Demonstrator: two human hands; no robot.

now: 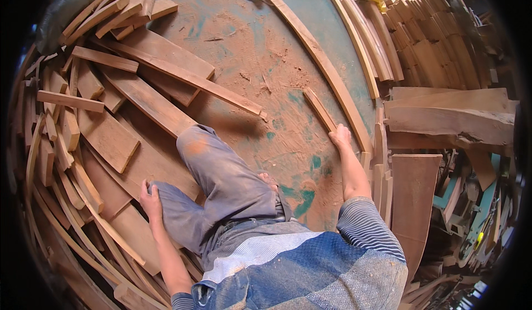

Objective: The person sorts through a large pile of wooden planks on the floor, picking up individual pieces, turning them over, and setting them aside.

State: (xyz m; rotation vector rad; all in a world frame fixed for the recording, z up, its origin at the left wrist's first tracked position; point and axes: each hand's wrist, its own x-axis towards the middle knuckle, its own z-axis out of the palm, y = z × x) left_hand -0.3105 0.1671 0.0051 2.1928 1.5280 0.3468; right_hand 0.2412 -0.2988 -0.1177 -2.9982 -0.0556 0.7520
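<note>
My right hand (341,136) is closed around the near end of a short, narrow wooden strip (318,109). The strip points away from me over the dusty floor, beside a much longer wooden board (324,60). On the other side, my left hand (149,200) rests against my left knee, fingers stretched and holding nothing. Just past that knee lie wide planks and a loose board end (119,144). My right knee (197,144) is bent over the end of a long plank (152,102).
A jumbled pile of boards (88,94) fills the left side, with one plank (221,96) jutting toward the middle. Stacked wood pieces (432,44) stand at the far right, near a thick slab (449,116) and an upright board (413,199). Reddish sawdust covers the green floor (238,49).
</note>
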